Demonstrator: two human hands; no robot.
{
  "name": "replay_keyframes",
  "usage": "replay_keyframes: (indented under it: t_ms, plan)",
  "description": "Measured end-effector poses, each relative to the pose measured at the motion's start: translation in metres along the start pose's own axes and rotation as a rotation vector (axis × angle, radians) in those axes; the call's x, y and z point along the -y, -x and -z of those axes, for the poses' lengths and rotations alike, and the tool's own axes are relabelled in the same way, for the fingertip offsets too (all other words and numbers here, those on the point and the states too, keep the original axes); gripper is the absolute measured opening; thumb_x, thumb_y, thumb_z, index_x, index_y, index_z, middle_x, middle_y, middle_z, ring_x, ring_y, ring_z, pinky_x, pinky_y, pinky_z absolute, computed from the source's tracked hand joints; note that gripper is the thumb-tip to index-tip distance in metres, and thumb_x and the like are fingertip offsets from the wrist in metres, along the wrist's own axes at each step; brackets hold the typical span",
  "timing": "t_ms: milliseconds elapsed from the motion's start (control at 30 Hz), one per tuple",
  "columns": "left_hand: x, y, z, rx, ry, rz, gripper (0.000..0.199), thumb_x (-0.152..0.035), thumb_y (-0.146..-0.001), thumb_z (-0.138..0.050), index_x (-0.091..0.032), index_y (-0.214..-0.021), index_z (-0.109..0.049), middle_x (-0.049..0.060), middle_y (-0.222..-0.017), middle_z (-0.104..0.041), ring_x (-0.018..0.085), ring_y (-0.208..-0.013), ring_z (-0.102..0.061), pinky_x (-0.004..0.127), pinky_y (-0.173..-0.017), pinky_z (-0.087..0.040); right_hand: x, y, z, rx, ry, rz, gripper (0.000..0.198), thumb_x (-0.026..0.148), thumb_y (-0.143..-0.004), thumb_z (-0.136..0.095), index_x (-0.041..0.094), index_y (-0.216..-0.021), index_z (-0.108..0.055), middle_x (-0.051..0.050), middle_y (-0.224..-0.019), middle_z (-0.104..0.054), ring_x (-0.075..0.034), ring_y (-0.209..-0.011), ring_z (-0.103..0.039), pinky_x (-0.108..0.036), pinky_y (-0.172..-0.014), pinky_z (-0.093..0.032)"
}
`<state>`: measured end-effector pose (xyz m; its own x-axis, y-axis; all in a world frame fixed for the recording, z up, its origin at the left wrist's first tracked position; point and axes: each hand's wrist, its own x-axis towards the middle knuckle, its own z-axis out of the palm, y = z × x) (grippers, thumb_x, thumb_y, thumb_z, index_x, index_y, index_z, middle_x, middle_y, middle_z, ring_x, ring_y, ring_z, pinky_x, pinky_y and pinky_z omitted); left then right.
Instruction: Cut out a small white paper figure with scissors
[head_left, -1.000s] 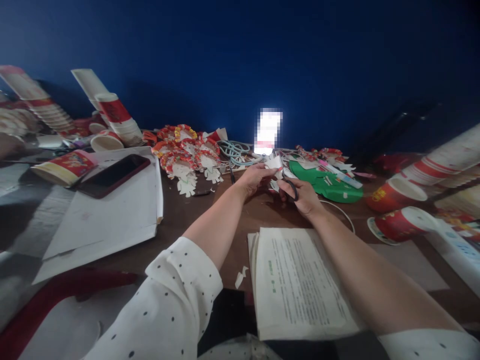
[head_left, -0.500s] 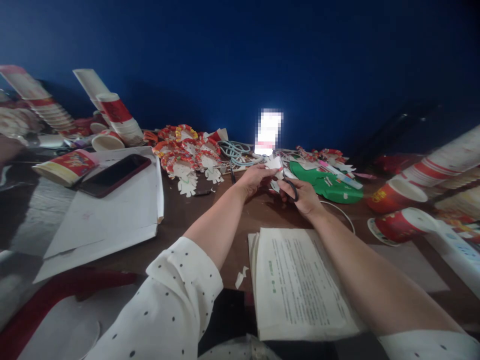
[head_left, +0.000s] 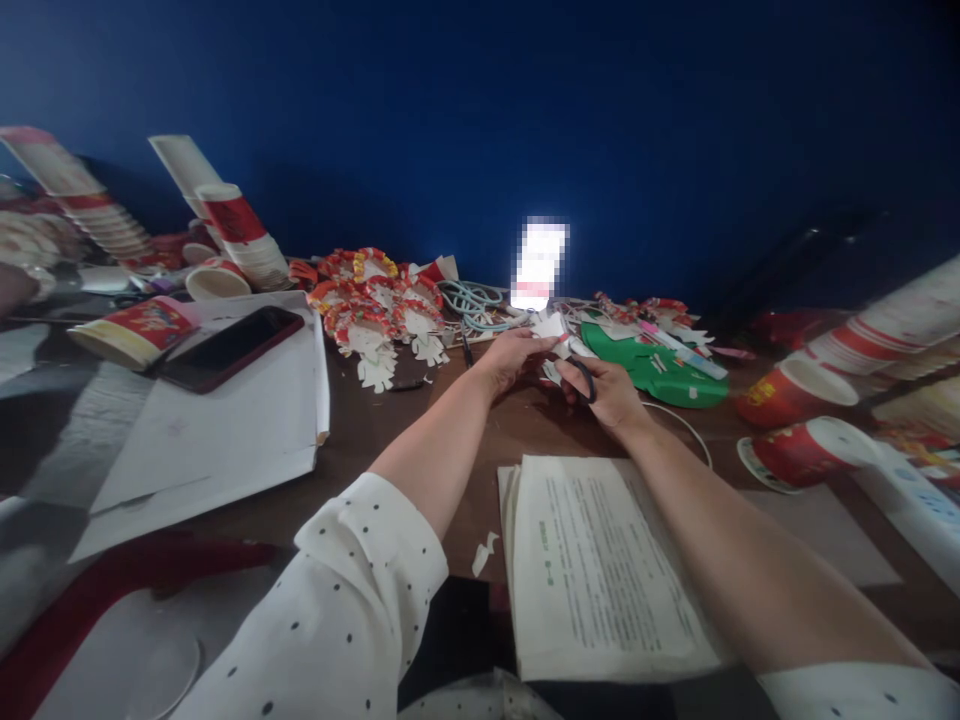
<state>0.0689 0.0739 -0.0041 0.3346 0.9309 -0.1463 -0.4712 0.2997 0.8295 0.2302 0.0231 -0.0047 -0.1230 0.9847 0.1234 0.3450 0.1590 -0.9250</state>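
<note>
Over the middle of the table, my left hand (head_left: pixel 516 358) pinches a piece of white paper (head_left: pixel 553 328) between thumb and fingers. Close beside it, my right hand (head_left: pixel 604 392) is closed around black-handled scissors (head_left: pixel 587 380), whose blades lie at the paper and are mostly hidden. Right behind that hand is a green sheet (head_left: pixel 660 370) with small paper scraps on it. To the left of my left hand lie red-patterned paper-cup pieces (head_left: pixel 367 300) with white cut shapes (head_left: pixel 375 362).
A dark phone (head_left: pixel 232 348) rests on white sheets (head_left: pixel 187 440) at the left, by a tipped paper cup (head_left: pixel 135 335). Stacked cups (head_left: pixel 244 240) lean behind. A lit screen (head_left: pixel 540 265) stands at the wall. Printed pages (head_left: pixel 600 570) lie near me; red cups (head_left: pixel 806 450) are at right.
The scissors and my right hand have shifted very slightly at the paper. At the far left, another person's hand has come a little further into view.
</note>
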Motion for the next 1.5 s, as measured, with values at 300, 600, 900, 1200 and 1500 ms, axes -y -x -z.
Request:
replay_keyframes:
  t_ms: [300, 600, 900, 1200, 1500]
  plan:
    - [-0.0005, -0.0002, 0.0006, -0.013, -0.029, 0.003, 0.006, -0.011, -0.082, -0.073, -0.012, -0.078, -0.069, 0.003, -0.069, -0.070, 0.011, -0.059, -0.064, 0.025, -0.066, -0.052, 0.0036, 0.0012, 0.0002, -0.008, 0.067, 0.031, 0.057, 0.075, -0.079, -0.069, 0.021, -0.062, -0.063, -0.001, -0.056, -0.058, -0.015, -0.052, -0.052, -0.029, -0.054, -0.043]
    - [0.0033, -0.0035, 0.0048, 0.030, -0.032, -0.008, 0.008, -0.016, -0.080, -0.077, -0.013, -0.081, -0.069, 0.004, -0.070, -0.071, 0.013, -0.063, -0.065, 0.026, -0.068, -0.054, 0.0058, 0.0015, -0.0020, -0.018, 0.024, -0.005, 0.058, 0.077, -0.072, -0.073, 0.021, -0.064, -0.064, -0.002, -0.057, -0.059, -0.015, -0.052, -0.052, -0.029, -0.052, -0.043]
    - [0.0048, -0.0069, 0.0064, 0.033, -0.006, -0.037, 0.010, -0.013, -0.079, -0.079, -0.011, -0.082, -0.070, 0.005, -0.071, -0.071, 0.011, -0.062, -0.065, 0.023, -0.068, -0.054, 0.0019, 0.0014, 0.0006, 0.018, -0.028, -0.024, 0.054, 0.073, -0.075, -0.074, 0.020, -0.066, -0.067, -0.003, -0.059, -0.062, -0.016, -0.054, -0.054, -0.030, -0.052, -0.043]
    - [0.0041, -0.0067, 0.0066, 0.021, -0.012, -0.026, 0.007, -0.012, -0.081, -0.076, -0.012, -0.083, -0.070, 0.004, -0.070, -0.072, 0.010, -0.063, -0.066, 0.022, -0.068, -0.054, 0.0011, -0.0004, 0.0039, 0.011, 0.023, 0.002, 0.056, 0.075, -0.073, -0.074, 0.020, -0.064, -0.066, -0.001, -0.057, -0.058, -0.015, -0.053, -0.051, -0.029, -0.053, -0.043]
    - [0.0017, -0.0047, 0.0040, -0.003, -0.008, -0.014, 0.012, -0.013, -0.078, -0.080, -0.011, -0.082, -0.069, 0.005, -0.070, -0.071, 0.011, -0.063, -0.066, 0.024, -0.070, -0.053, 0.0063, -0.0001, 0.0017, 0.009, 0.058, 0.030, 0.059, 0.078, -0.073, -0.071, 0.021, -0.061, -0.063, -0.001, -0.055, -0.057, -0.015, -0.052, -0.051, -0.030, -0.053, -0.043]
